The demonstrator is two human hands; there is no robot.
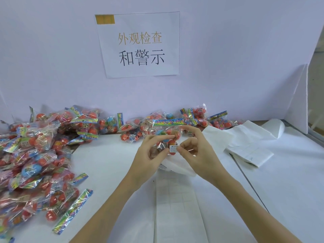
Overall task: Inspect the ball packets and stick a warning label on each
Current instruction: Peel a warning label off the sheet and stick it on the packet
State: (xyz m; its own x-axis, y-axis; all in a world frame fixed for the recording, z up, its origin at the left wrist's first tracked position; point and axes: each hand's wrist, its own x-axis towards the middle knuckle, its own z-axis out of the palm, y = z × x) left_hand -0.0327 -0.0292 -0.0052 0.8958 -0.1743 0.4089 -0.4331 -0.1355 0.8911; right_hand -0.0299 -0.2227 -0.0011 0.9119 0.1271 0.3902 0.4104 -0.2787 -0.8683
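From the head view, the left hand (149,151) grips a crinkly clear-plastic ball packet (166,135) above the white counter (112,172), its round red and blue balls showing through. The right hand (194,146) pinches a small rectangular white warning label (174,148) against the packet's lower face (thumb and forefinger together, other fingers arched). Below the hands lies a glossy, gridded label sheet (175,199). Left of the left hand sprawls a heap of packets (35,155).
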